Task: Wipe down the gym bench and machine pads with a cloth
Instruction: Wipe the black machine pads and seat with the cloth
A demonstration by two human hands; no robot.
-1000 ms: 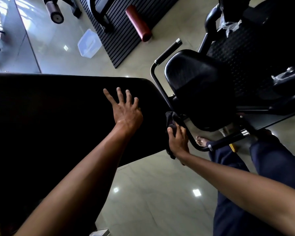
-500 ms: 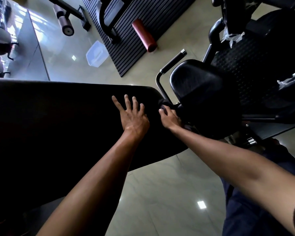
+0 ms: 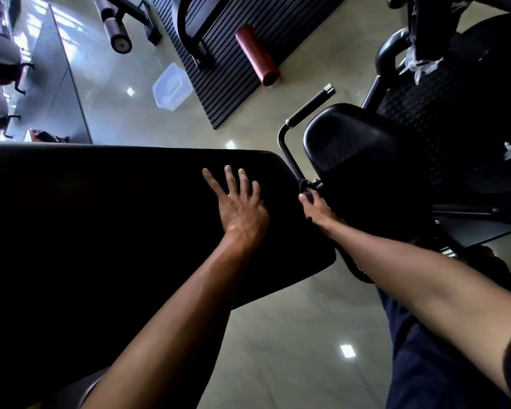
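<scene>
The left hand point(image 3: 242, 208) is lying flat on the big black bench point(image 3: 101, 216). Its fingers are spreading wide and holding nothing. At 3 o'clock from it, just beside the bench's end, the right hand point(image 3: 314, 209) is gripping a dark cloth point(image 3: 305, 186) with curled fingers. The cloth is pressing on a thin metal bar point(image 3: 286, 154) in the gap between the bench and the black seat point(image 3: 360, 160). Most of the cloth is hiding in the dark. The seat is sitting at 2 o'clock from the right hand. Far off, a red roller point(image 3: 257, 54) is lying at 12 o'clock on a striped mat point(image 3: 233, 93). A clear box point(image 3: 171, 87) is sitting on the floor at 11 o'clock.
</scene>
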